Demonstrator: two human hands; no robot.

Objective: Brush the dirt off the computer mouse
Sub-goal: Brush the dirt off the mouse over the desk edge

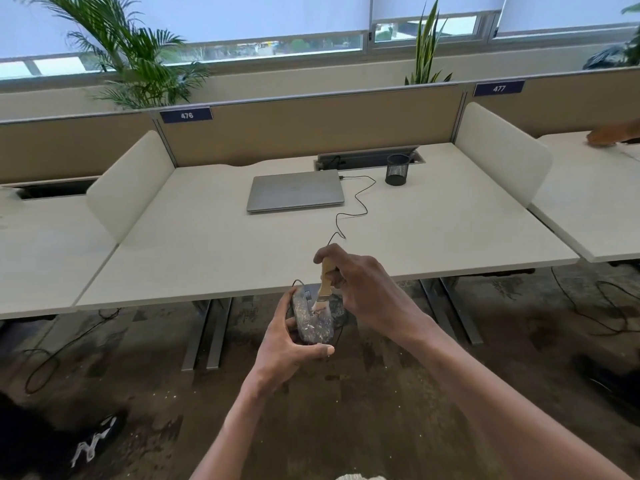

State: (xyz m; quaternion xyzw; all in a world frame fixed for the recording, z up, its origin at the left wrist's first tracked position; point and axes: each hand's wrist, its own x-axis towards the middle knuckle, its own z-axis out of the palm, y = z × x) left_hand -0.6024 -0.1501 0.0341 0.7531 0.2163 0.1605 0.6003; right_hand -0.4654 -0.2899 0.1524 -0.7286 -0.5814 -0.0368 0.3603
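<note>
My left hand (289, 344) grips a dark computer mouse (311, 322) from below, just in front of the desk's near edge and above the floor. Pale flecks of dirt cover the mouse's back. Its thin black cable (356, 199) runs up over the desk to the laptop. My right hand (360, 289) holds a small brush with a wooden handle (325, 282), fingers curled round the handle. The brush's pale bristles touch the top of the mouse.
A closed grey laptop (296, 190) lies at the back middle of the white desk (207, 244), a black mesh pen cup (397, 169) to its right. White side dividers stand at both desk ends. Another person's hand (613, 135) rests on the right-hand desk. Cables trail on the brown floor.
</note>
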